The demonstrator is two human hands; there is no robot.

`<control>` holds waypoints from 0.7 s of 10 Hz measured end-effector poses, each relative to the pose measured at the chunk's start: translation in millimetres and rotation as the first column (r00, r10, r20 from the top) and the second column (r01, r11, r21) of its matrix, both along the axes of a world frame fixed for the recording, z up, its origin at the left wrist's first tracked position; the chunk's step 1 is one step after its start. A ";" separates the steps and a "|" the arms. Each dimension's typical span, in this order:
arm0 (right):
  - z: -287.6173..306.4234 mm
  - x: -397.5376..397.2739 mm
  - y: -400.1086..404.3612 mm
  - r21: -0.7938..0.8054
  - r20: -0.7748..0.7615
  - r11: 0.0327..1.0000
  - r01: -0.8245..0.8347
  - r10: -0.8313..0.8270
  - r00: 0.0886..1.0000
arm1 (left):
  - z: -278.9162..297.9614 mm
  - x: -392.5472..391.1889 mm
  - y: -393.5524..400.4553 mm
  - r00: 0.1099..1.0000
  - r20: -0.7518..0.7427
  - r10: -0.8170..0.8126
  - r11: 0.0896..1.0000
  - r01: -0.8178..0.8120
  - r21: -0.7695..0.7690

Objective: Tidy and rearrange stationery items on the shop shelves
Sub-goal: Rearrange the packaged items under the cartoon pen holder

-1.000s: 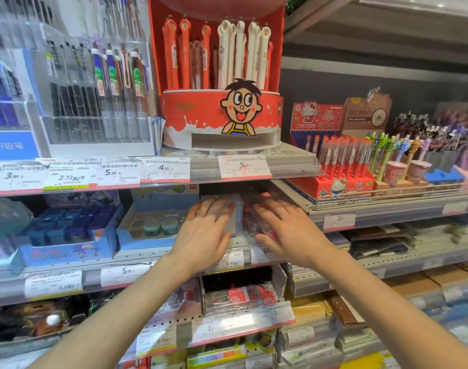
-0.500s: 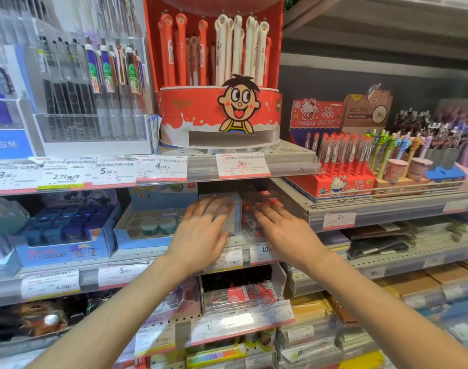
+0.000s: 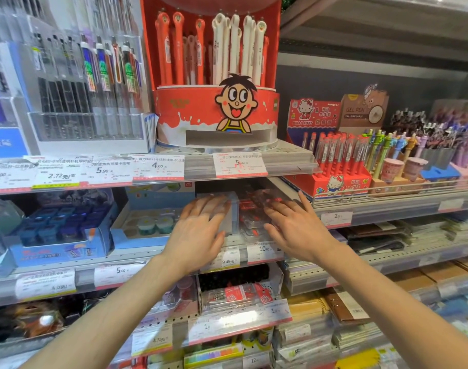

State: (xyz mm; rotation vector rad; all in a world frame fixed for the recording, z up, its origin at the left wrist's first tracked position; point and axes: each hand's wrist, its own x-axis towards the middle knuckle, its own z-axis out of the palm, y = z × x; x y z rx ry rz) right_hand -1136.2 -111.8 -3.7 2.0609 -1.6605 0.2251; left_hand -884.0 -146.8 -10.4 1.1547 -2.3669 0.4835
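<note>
On the middle shelf [image 3: 137, 258], under the red cartoon pen display [image 3: 217, 113], sit a pale clear box [image 3: 231, 211] and, just to its right, clear packets with red contents [image 3: 254, 219]. The left hand [image 3: 198, 233] lies flat on the box, fingers spread; the right hand [image 3: 296, 230] rests on the packets, fingers straight and apart, so neither grip pinches anything. The step looks like squaring these 2 stacks. Next probably calls for pushing both back evenly behind the price tags [image 3: 262, 251].
</note>
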 end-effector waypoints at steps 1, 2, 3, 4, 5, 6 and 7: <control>1.7 -1.1 0.9 -0.002 0.021 1.000 0.000 0.000 1.000 | -0.1 0.3 0.3 1.000 -0.001 0.003 1.000 -0.003 0.000; -3.8 0.6 0.4 -0.023 0.026 1.000 -0.005 0.005 1.000 | -0.1 0.3 1.0 1.000 0.002 -0.001 1.000 0.001 0.002; -3.5 1.2 -2.3 -0.045 0.019 0.999 0.012 -0.011 1.000 | 0.1 1.7 0.4 1.000 0.006 -0.005 1.000 0.005 -0.005; -1.7 0.6 -3.1 -0.047 0.025 0.999 0.025 -0.024 0.999 | 0.0 1.7 0.4 1.000 0.006 -0.008 1.000 0.008 -0.007; -4.2 -0.4 -3.0 -0.063 0.022 0.998 0.016 -0.015 1.000 | -1.0 1.5 0.1 1.000 0.008 -0.009 1.000 0.009 -0.003; -4.6 -0.4 -2.1 -0.050 0.038 0.999 0.010 -0.008 0.999 | -2.7 1.3 -1.3 1.000 -0.012 -0.020 1.000 0.020 -0.008; -5.1 1.4 2.6 -0.039 0.098 0.999 0.014 -0.010 0.995 | -3.1 1.8 -0.8 0.998 -0.042 -0.036 0.999 0.036 -0.012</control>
